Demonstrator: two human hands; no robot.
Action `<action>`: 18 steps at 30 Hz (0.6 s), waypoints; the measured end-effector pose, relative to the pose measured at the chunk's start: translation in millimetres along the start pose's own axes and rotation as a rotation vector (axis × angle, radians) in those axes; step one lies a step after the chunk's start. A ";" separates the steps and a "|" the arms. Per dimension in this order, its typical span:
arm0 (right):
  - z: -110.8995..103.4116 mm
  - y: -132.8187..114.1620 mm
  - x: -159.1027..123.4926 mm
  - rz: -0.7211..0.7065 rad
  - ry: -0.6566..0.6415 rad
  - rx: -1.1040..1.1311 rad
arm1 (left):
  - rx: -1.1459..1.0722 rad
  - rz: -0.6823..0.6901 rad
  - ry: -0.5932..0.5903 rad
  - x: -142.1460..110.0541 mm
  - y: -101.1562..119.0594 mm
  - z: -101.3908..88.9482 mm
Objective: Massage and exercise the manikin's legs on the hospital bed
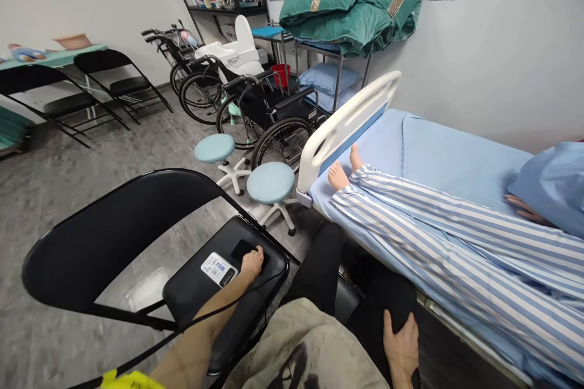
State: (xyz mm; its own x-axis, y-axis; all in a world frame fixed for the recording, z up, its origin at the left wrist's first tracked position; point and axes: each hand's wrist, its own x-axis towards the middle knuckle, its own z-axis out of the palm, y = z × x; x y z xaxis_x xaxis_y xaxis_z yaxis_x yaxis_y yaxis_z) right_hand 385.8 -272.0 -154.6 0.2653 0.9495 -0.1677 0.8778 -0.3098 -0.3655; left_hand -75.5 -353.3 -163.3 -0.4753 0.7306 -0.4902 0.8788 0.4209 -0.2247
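My left hand (253, 261) reaches down to the seat of a black folding chair (189, 292). Its fingers are curled at the edge of a dark flat object that looks like a phone (241, 248); the screen side is black. Close beside it on the seat lies a white device with a printed label (218, 268), partly next to my wrist. A black cable runs over my forearm. My right hand (402, 343) rests on my knee with thumb and fingers apart, holding nothing.
To the right, a bed (456, 134) bears a figure in striped trousers (438, 213). Two round blue stools (271, 182), wheelchairs (283, 140) and a rack with green cushions (351, 12) stand ahead. More folding chairs (114, 73) are at the far left.
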 end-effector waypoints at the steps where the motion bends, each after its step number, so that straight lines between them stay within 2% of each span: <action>1: -0.2 -0.2 -0.1 -0.002 0.001 0.002 | -0.001 -0.003 0.000 0.5 0.2 0.2; 18: -3.9 -2.4 -1.5 0.015 -0.022 0.029 | -0.027 -0.044 0.039 1.4 5.2 1.3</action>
State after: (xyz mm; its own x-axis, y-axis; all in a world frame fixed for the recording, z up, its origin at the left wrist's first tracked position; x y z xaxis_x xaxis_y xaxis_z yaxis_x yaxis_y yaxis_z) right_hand 384.8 -272.5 -149.9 0.2697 0.9434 -0.1932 0.8615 -0.3260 -0.3893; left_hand -71.6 -350.8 -166.2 -0.5154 0.7314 -0.4466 0.8557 0.4674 -0.2222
